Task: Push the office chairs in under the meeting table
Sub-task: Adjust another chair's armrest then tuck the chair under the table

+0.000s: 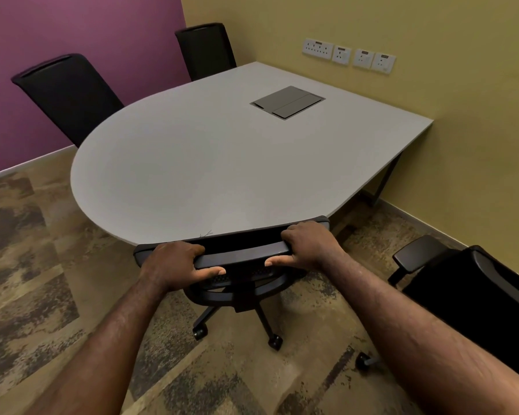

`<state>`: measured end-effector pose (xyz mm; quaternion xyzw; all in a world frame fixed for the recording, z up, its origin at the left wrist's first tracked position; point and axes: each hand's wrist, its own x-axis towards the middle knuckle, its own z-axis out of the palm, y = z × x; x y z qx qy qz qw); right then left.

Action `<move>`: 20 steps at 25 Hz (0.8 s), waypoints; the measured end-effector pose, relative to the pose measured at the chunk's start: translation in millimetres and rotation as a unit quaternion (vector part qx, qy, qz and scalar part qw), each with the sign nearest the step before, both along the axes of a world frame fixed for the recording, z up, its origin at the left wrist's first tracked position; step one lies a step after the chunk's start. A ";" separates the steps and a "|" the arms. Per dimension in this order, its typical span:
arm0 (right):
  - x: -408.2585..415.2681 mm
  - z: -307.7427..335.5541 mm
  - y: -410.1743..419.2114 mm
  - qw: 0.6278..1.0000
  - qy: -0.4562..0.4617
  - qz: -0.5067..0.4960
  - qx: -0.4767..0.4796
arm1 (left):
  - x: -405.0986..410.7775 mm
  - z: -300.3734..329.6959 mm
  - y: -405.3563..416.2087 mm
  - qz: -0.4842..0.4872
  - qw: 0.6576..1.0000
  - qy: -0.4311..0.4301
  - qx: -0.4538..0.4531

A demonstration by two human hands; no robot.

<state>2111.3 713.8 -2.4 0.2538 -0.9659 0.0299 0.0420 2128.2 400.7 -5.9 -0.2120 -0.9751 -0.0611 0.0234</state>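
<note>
Both hands grip the top bar of the near office chair (240, 256) at 6 o'clock of the grey meeting table (210, 163), the left hand (174, 262) and right hand (309, 247) each with fingers curled over it and thumb beneath; its backrest meets the table's rounded edge. Two more chairs sit tucked at 10 o'clock (69, 94) and 12 o'clock (206, 49). A fourth chair (474, 298) stands apart at 4 o'clock, by the yellow wall (462, 85).

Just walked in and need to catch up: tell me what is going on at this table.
A person is tidying the chairs around the meeting table. Both the left hand and the right hand grip the top of the near chair's backrest, which sits right at the table's rounded edge. Two chairs on the far side stand close to the table. Another chair on the right stands away from it.
</note>
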 end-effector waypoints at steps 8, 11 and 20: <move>24.4 0.0 11.1 0.994 0.060 -0.026 -0.083 | 11.1 5.8 1.6 -0.013 0.998 0.017 0.066; 33.8 8.3 14.8 0.990 0.088 -0.039 -0.102 | 14.0 13.2 6.9 -0.015 0.995 0.038 0.093; 54.3 46.4 38.5 0.980 0.124 -0.100 -0.120 | 7.1 48.3 52.3 -0.069 0.984 0.102 0.126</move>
